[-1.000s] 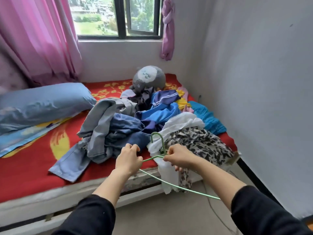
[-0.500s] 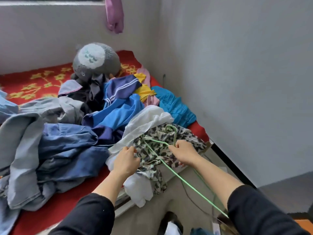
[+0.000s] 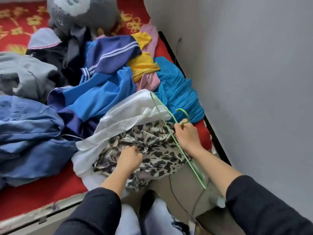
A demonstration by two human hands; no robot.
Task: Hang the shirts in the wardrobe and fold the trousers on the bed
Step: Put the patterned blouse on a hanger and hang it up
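At the bed's (image 3: 50, 192) near edge, the left hand (image 3: 129, 159) pinches the leopard-print shirt (image 3: 152, 150), which lies under both hands. Just beside it, the right hand (image 3: 188, 136) grips a green wire hanger (image 3: 169, 116) by its neck above the shirt.

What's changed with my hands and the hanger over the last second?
The left hand let go of the green hanger and now grips the leopard-print garment. The right hand carried the hanger forward over that garment. Unchanged: the right hand holds the hanger below its hook; the pile of clothes lies as before.
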